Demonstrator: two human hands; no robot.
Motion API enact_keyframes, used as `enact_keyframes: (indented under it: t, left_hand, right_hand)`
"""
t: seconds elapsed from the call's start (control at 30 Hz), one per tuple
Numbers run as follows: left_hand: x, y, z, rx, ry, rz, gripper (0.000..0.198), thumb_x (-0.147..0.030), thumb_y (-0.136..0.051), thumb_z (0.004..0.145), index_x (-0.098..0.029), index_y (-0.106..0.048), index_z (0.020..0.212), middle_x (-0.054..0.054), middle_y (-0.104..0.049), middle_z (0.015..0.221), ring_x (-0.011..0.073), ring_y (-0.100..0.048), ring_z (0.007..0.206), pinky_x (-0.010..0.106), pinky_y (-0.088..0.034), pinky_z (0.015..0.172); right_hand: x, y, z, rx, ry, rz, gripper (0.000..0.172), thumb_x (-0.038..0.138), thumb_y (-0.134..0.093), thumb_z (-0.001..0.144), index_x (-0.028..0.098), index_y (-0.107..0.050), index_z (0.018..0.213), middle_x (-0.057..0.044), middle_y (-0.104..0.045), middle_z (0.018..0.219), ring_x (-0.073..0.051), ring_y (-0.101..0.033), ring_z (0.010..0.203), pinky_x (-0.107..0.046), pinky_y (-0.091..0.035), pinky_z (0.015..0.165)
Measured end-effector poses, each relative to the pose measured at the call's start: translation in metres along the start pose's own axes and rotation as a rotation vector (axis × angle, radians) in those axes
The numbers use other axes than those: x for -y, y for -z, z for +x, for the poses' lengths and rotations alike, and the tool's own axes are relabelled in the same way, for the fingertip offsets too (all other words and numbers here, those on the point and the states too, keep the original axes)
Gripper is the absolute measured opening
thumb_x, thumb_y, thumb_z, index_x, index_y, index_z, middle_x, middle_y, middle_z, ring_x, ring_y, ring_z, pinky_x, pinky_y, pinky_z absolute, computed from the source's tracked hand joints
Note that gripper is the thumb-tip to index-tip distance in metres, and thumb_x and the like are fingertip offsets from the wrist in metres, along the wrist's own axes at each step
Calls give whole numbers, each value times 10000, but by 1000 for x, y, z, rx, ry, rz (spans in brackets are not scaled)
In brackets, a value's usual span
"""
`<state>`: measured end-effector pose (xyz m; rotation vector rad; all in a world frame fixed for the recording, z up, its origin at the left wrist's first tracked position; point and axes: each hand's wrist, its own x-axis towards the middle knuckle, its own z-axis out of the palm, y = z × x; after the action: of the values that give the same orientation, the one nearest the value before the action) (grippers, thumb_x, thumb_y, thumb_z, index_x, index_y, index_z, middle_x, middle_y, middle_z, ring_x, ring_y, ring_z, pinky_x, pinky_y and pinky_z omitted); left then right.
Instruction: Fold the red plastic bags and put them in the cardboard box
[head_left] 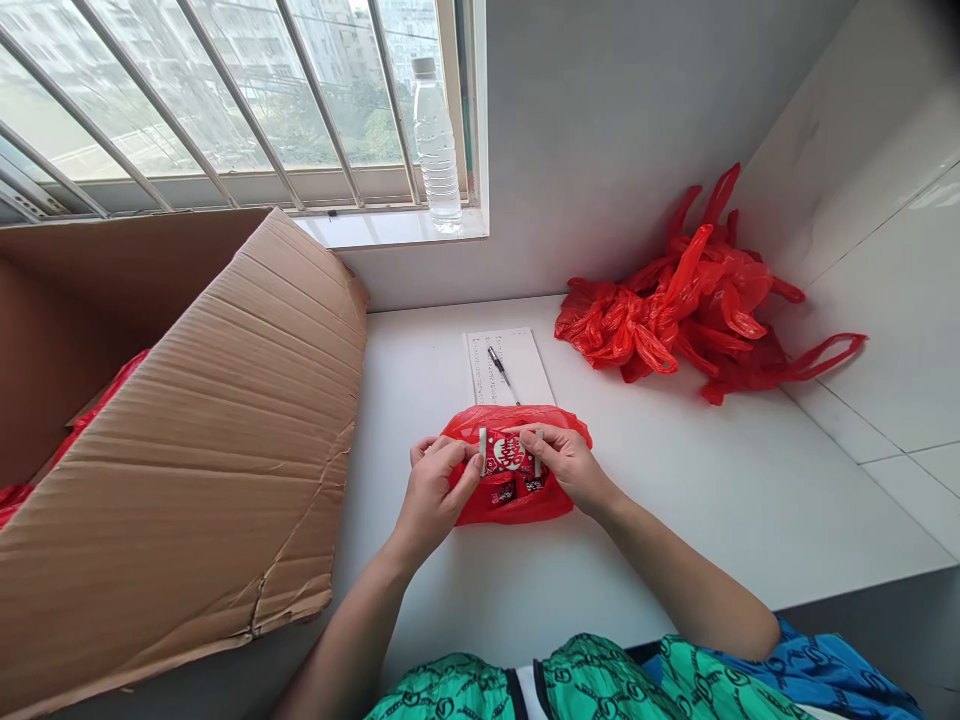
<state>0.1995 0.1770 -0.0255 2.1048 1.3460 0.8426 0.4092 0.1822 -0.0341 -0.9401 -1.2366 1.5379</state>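
Observation:
Between my two hands is a small red packet [510, 453] with a white round patch and red characters, its crimped ends pale. My left hand [441, 482] pinches its left end between thumb and finger. At the other end, my right hand [568, 462] grips it with the thumb across the front. Right below the packet lies an opened red plastic bag [517, 512], spread on the white table. Small dark-and-red wrapped pieces [504, 492] show inside the bag. Part of the bag's rim is hidden behind my hands.
A large cardboard box [225, 430] with red plastic inside stands at the left. Behind the bag are a printed sheet [525, 355] and a pen [498, 364]. Several red plastic bags [675, 300] are heaped at the back right. A water bottle [436, 150] stands on the windowsill.

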Motion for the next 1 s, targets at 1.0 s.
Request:
enact_keyframes:
  t: [1.0]
  left_hand:
    - [5,7,0,54,-37,231,253,-345,-457,992,-237,-627,839,-63,-699,731,118,-603,671,410,-232,1079]
  right_hand:
    - [-1,9,-4,-211,15,-539,425,549,-575,883,213,-525,627,25,-519,593,-134,-469,555,-284,-396,549]
